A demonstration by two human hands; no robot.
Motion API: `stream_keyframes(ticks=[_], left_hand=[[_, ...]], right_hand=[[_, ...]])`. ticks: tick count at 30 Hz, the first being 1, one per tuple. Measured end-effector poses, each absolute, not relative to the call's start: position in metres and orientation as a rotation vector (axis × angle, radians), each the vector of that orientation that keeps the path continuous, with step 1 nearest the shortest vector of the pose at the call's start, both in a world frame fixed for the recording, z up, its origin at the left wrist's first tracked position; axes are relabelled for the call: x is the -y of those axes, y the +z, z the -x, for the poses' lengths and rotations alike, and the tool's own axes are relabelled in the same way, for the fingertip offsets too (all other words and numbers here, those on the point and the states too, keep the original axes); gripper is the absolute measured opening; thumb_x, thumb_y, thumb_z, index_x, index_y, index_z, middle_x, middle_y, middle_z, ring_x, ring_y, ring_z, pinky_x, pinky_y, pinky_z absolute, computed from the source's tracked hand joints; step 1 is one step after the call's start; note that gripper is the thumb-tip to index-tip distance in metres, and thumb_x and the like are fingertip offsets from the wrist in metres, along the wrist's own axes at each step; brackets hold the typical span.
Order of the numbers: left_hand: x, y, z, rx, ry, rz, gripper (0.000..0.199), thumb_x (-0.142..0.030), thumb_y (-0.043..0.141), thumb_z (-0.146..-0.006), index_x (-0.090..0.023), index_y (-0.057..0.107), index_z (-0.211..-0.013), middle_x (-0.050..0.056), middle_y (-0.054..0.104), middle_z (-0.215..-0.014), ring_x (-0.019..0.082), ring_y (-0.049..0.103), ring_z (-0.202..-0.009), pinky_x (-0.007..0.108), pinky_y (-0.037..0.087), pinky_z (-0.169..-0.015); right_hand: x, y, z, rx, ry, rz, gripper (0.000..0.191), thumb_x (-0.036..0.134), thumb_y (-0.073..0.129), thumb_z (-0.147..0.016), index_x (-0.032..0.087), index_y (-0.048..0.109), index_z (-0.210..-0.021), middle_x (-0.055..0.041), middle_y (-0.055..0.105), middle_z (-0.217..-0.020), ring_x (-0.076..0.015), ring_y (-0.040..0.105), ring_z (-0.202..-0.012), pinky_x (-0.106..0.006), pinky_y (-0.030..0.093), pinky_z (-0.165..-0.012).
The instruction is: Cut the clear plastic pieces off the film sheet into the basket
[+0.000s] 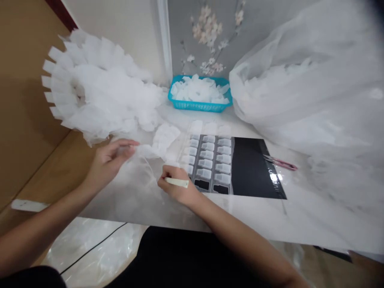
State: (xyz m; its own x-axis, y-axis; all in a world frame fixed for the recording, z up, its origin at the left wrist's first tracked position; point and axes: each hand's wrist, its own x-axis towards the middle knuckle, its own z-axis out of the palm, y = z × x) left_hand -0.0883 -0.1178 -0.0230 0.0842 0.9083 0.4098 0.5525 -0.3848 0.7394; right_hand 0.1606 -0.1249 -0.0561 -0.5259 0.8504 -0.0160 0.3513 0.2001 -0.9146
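My left hand pinches the end of a thin white strip between thumb and fingers, above the left part of the table. The strip runs right toward a curled white ruffled piece. My right hand is closed round a slim cream-coloured tool; its tip is hidden, so I cannot tell its kind. Just right of that hand lies a clear tray with rows of small white tab-like pieces. Part of it rests over a black sheet.
A large bundle of white ruffled strips stands at the back left. A blue basket heaped with white pieces sits against the wall. At the right are a bulging clear plastic bag and pink-handled snips. The table has its front edge near my body.
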Motion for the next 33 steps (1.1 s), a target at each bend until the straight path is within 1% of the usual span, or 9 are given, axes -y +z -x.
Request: stream_keyframes(ticks=[5,8,11,14,17,21,23,27,33], left_hand=[[0.138,-0.009,0.081,-1.410,0.579,-2.360,0.024,-0.035,0.068,-0.085,-0.027,0.069,-0.108,0.002,0.072,-0.106,0.020,0.067,-0.097,0.030,0.055,-0.081],[0.145,-0.008,0.089,-1.227,0.391,-2.488,0.028,-0.034,0.068,-0.084,-0.030,0.068,-0.112,0.000,0.073,-0.100,0.019,0.069,-0.089,0.032,0.057,-0.078],[0.139,-0.003,0.088,-1.218,0.437,-2.526,0.027,-0.037,0.069,-0.083,-0.028,0.069,-0.109,0.000,0.073,-0.098,0.020,0.069,-0.086,0.032,0.056,-0.077],[0.109,0.002,0.075,-1.557,0.584,-2.442,0.024,-0.044,0.061,-0.088,-0.025,0.070,-0.098,0.001,0.073,-0.098,0.019,0.069,-0.088,0.029,0.052,-0.078],[0.054,-0.001,0.057,-1.801,0.497,-2.295,0.046,-0.058,0.059,-0.085,-0.025,0.065,-0.116,0.005,0.068,-0.116,0.023,0.067,-0.098,0.031,0.050,-0.085],[-0.024,-0.013,0.034,-1.599,0.088,-2.205,0.096,-0.068,0.065,-0.069,-0.018,0.038,-0.147,0.015,0.049,-0.142,0.029,0.056,-0.119,0.032,0.043,-0.097],[-0.051,-0.015,0.025,-1.407,-0.117,-2.147,0.091,-0.067,0.068,-0.066,-0.017,0.048,-0.139,0.013,0.056,-0.135,0.028,0.057,-0.116,0.029,0.042,-0.093],[-0.078,-0.008,0.016,-1.221,-0.428,-2.131,0.058,-0.066,0.072,-0.061,-0.017,0.066,-0.092,0.004,0.068,-0.092,0.023,0.061,-0.083,0.027,0.041,-0.071],[-0.092,-0.009,0.012,-1.311,0.312,-2.300,0.043,-0.055,0.067,-0.076,-0.018,0.062,-0.099,0.002,0.064,-0.099,0.020,0.058,-0.091,0.027,0.042,-0.080]], right_hand=[[0.137,-0.042,-0.187,1.924,1.450,1.130,0.009,0.018,0.060,-0.077,0.021,0.054,-0.071,0.0047,0.064,-0.062,-0.0118,0.057,-0.057,-0.021,0.034,-0.052],[0.142,-0.025,-0.215,1.918,1.483,1.104,0.012,0.028,0.055,-0.090,0.023,0.060,-0.081,0.0033,0.070,-0.067,-0.0126,0.062,-0.057,-0.023,0.041,-0.056],[0.128,-0.014,-0.250,1.901,1.163,1.244,0.034,0.042,0.043,-0.099,0.022,0.061,-0.079,-0.0010,0.071,-0.072,-0.0152,0.065,-0.063,-0.026,0.043,-0.060],[0.090,-0.017,-0.284,1.957,0.628,1.435,0.036,0.051,0.055,-0.093,0.022,0.053,-0.070,-0.0036,0.067,-0.071,-0.0195,0.063,-0.069,-0.029,0.040,-0.062],[0.040,-0.032,-0.304,2.107,0.340,1.388,0.033,0.050,0.064,-0.087,0.022,0.051,-0.079,-0.0074,0.068,-0.085,-0.0243,0.063,-0.088,-0.031,0.041,-0.073],[-0.024,-0.053,-0.307,2.243,0.154,1.526,0.041,0.058,0.063,-0.085,0.019,0.051,-0.092,-0.0091,0.064,-0.083,-0.0254,0.060,-0.081,-0.031,0.039,-0.069],[-0.048,-0.060,-0.302,2.270,0.140,1.562,0.045,0.062,0.062,-0.085,0.019,0.051,-0.094,-0.0083,0.063,-0.082,-0.0248,0.059,-0.078,-0.031,0.039,-0.067],[-0.075,-0.070,-0.290,2.446,0.129,1.409,0.042,0.058,0.067,-0.083,0.019,0.051,-0.091,-0.0065,0.063,-0.080,-0.0231,0.059,-0.075,-0.029,0.038,-0.064],[-0.083,-0.061,-0.290,2.630,0.056,1.151,0.022,0.039,0.063,-0.091,0.019,0.053,-0.092,-0.0069,0.063,-0.091,-0.0208,0.059,-0.079,-0.029,0.041,-0.070]])
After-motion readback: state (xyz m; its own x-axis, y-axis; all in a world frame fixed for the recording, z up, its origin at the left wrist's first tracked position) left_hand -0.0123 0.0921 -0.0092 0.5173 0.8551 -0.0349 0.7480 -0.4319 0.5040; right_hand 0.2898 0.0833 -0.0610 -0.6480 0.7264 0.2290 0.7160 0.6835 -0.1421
